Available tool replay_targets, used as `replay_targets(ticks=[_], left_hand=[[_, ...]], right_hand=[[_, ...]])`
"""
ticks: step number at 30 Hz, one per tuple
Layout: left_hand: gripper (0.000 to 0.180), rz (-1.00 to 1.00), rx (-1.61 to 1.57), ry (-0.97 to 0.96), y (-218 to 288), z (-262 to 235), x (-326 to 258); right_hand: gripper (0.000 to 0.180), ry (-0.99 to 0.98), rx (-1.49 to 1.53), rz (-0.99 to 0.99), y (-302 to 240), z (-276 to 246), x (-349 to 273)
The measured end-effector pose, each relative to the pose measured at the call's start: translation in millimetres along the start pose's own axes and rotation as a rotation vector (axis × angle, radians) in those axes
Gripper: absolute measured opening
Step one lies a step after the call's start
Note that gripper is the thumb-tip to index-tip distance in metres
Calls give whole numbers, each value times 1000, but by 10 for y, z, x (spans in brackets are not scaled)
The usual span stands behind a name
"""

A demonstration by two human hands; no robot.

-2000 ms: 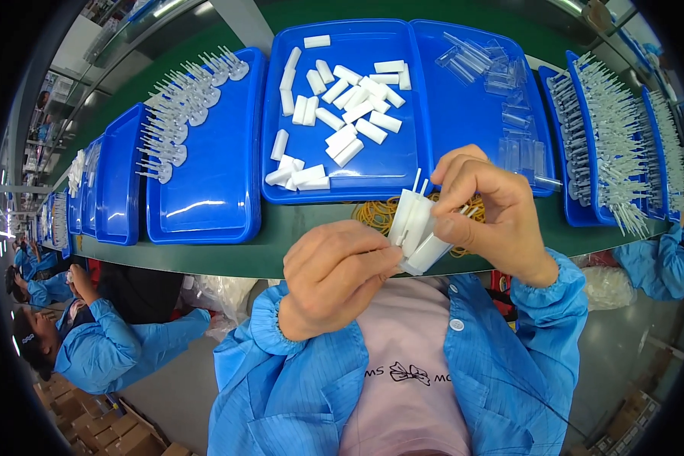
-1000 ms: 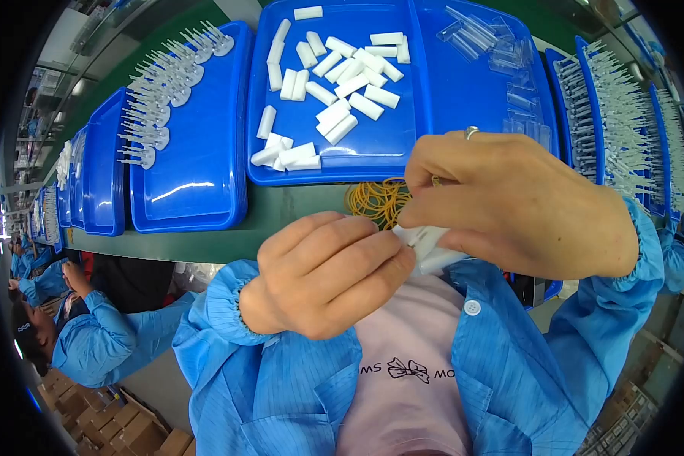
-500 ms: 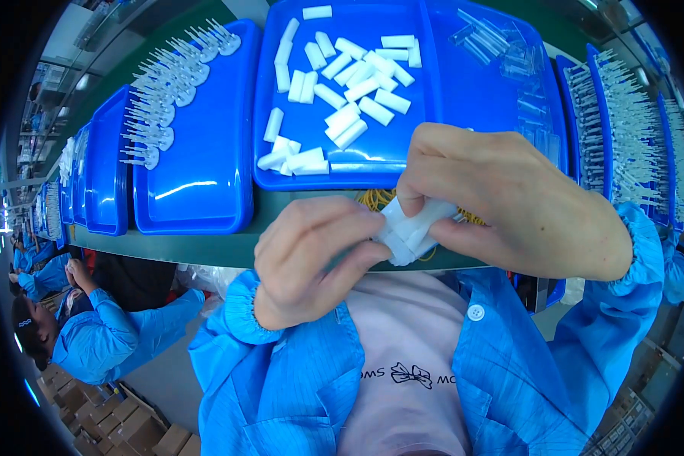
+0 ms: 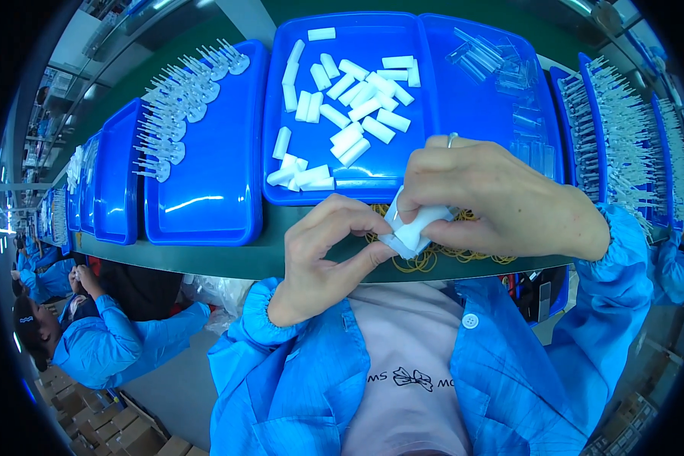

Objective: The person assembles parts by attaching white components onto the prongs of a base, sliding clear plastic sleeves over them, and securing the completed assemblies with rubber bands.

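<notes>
Both my hands meet over the front edge of the table around a small white wrapped piece (image 4: 418, 228), which has a smooth white body and a paler, folded sheet-like edge. My right hand (image 4: 505, 199) grips the body between thumb and fingers. At the near left corner, my left hand (image 4: 323, 251) pinches the pale edge between thumb and forefinger. Part of the piece is hidden behind the right fingers. Beneath it lies a loose heap of yellow rubber bands (image 4: 416, 264).
A blue tray (image 4: 311, 197) beyond my hands carries white blocks (image 4: 378, 131); its right section holds clear plastic pieces (image 4: 475, 57). White pronged parts stand in a left tray (image 4: 220, 186) and in right-hand trays (image 4: 623, 137). A co-worker (image 4: 95, 334) sits at the left.
My left hand has shifted slightly right, its fingers now more extended at the corner. The white piece has turned, showing more of its smooth face, and more rubber bands show below.
</notes>
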State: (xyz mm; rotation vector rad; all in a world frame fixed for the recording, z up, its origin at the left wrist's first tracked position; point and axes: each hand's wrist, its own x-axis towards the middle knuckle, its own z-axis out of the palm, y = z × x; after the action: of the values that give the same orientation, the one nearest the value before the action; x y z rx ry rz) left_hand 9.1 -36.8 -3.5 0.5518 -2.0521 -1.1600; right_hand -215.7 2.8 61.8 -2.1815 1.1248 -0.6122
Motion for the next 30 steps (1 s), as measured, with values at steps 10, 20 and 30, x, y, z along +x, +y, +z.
replay_targets(ticks=[10, 20, 30], left_hand=[[23, 113, 121, 105, 27, 85, -67], [30, 309, 352, 77, 59, 71, -91], [31, 391, 470, 72, 77, 42, -81]], right_hand=[[22, 130, 54, -86, -66, -14, -23], [28, 42, 176, 118, 141, -105, -31], [27, -78, 314, 320, 102, -162, 45]])
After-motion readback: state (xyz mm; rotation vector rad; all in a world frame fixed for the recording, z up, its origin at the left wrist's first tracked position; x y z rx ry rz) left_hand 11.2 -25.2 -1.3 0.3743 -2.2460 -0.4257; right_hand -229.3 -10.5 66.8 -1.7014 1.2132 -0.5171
